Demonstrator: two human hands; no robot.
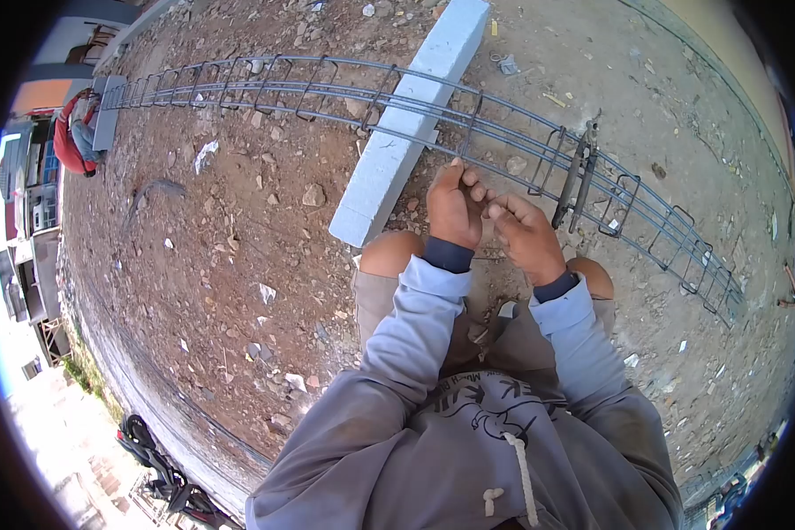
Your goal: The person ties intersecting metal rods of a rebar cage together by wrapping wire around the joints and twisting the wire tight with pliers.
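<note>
A long rebar cage (291, 87) of bars and square stirrups runs across the ground in front of me. My left hand (455, 208) is closed beside its near bar, thumb raised close to the bar. My right hand (526, 237) is closed too, its fingertips pinched together near my left fingers. Whatever lies between the fingers is too small to make out. Dark pincers (576, 177) with two long handles rest across the cage to the right of my hands. A long pale blue block (375, 190) lies crosswise beneath the cage.
Rubble and stones (314, 194) cover the dirt ground. At the far left end of the cage another person (72, 141) in red crouches beside a grey block (109, 110). A wall (733, 53) runs along the upper right. A motorcycle (172, 481) stands at lower left.
</note>
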